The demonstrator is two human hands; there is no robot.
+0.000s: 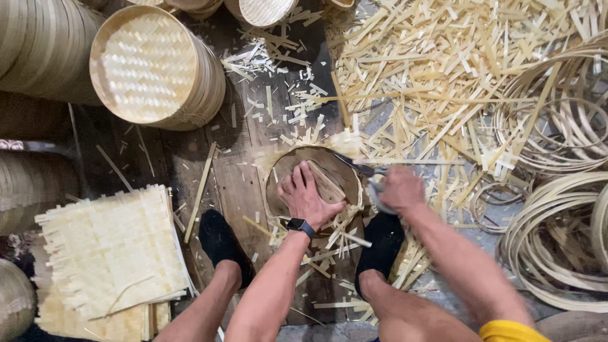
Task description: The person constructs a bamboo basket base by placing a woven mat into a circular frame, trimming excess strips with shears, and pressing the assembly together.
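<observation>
Both hands busy: left hand [308, 197] flat inside round frame [315, 183]; right hand [400, 189] fingers grip scissors [362, 167].

A stack of round trays [155, 66] lies at eleven o'clock, square woven mats [111, 250] at eight. Loose strips [430, 76] litter the floor at one o'clock (thickly), with coiled hoops [560, 240] at three to four.

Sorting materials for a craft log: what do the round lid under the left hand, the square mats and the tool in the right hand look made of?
Lid: seemingly woven bamboo strips, pale, matte, unfinished, ragged ends at the rim.
Mats: same pale woven strip, untrimmed edges.
Tool in the right hand: dark blade, probably metal; blurred.
Left hand presses the lid.
</observation>
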